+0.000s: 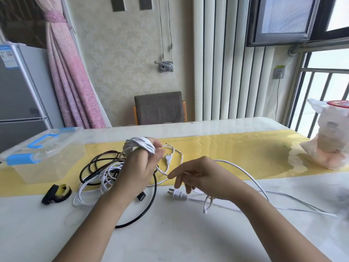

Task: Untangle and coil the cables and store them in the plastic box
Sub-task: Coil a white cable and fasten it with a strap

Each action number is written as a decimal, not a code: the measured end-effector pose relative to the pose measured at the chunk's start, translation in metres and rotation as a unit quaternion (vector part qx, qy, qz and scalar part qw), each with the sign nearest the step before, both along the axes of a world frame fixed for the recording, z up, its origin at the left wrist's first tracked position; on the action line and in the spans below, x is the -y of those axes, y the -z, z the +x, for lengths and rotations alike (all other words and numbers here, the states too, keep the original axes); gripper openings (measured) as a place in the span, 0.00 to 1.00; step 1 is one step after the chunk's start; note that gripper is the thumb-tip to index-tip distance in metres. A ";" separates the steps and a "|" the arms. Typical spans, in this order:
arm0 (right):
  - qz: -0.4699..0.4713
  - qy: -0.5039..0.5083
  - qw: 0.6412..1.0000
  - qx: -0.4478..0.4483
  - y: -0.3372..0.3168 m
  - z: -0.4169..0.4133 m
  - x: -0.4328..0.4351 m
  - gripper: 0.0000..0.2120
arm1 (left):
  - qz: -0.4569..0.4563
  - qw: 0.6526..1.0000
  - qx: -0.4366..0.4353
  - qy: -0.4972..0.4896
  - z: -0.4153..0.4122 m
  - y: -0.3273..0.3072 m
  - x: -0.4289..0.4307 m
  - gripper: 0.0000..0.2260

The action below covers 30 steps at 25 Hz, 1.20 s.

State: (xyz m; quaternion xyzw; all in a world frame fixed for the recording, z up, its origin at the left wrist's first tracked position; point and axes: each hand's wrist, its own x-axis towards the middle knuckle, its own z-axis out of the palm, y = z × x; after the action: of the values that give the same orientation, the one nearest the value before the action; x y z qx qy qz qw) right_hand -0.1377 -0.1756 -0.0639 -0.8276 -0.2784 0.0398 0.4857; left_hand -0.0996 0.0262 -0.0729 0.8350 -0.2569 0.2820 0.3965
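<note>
My left hand (145, 163) holds a white cable coil (138, 144) wound around its fingers, above the table's middle. The loose end of that cable, with a small white plug (168, 159), hangs in a loop between my hands. My right hand (196, 173) pinches this white strand near its fingertips. A tangle of black and white cables (102, 173) lies under and left of my left hand. A second white plug (177, 194) lies on the table below my right hand, its cord (245, 173) trailing right. The clear plastic box (40, 148) with blue latches stands at the left.
A black and yellow strap roll (57, 192) lies left of the tangle. A plastic bag with a red-lidded container (332, 137) stands at the right. A yellow runner (236, 150) crosses the white table. A chair (159, 107) stands behind the far edge.
</note>
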 end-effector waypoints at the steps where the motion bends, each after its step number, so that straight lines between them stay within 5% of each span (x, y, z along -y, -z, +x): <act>1: 0.030 -0.013 0.999 -0.012 -0.004 0.000 0.004 0.16 | 0.057 0.998 0.002 -0.014 0.002 0.002 -0.003 0.07; 5: 0.146 -0.107 0.981 -0.066 -0.022 -0.005 0.023 0.10 | 0.091 0.994 -0.066 -0.001 -0.001 0.001 -0.003 0.17; 8: 0.144 -0.133 0.975 -0.101 -0.026 -0.006 0.027 0.14 | -0.149 0.961 -0.228 0.039 -0.002 -0.004 0.007 0.20; 11: 0.075 -0.084 0.990 -0.088 -0.024 -0.005 0.028 0.14 | -0.453 0.810 -0.346 0.138 0.005 -0.013 0.008 0.15; 14: 0.033 -0.046 0.994 -0.090 -0.022 -0.006 0.024 0.11 | -0.581 0.710 -0.338 0.210 0.006 -0.019 -0.004 0.13; 17: 0.042 0.074 0.996 -0.023 -0.022 -0.005 0.023 0.08 | -0.608 0.560 -0.424 0.371 0.003 -0.021 -0.027 0.13; 20: 0.072 0.215 0.973 0.041 -0.018 0.006 0.029 0.09 | -0.565 0.588 -0.413 0.405 -0.002 -0.024 -0.052 0.16; 24: 0.054 0.330 0.939 0.084 -0.012 0.017 0.035 0.08 | -0.593 0.543 -0.387 0.451 -0.008 -0.029 -0.061 0.09; 27: -0.063 0.319 0.939 0.113 -0.007 0.016 0.026 0.09 | -0.646 0.485 -0.383 0.449 -0.010 -0.030 -0.066 0.11; 30: -0.125 0.270 0.944 0.141 -0.003 0.012 0.015 0.08 | -0.692 0.489 -0.345 0.403 0.001 -0.033 -0.077 0.09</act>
State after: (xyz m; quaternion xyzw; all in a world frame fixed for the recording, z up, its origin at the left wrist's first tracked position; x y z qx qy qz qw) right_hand -0.1257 -0.1905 -0.0609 -0.9231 -0.1028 -0.1758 0.3262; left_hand -0.0988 0.1029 -0.0402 0.1283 -0.1302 -0.1326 0.9742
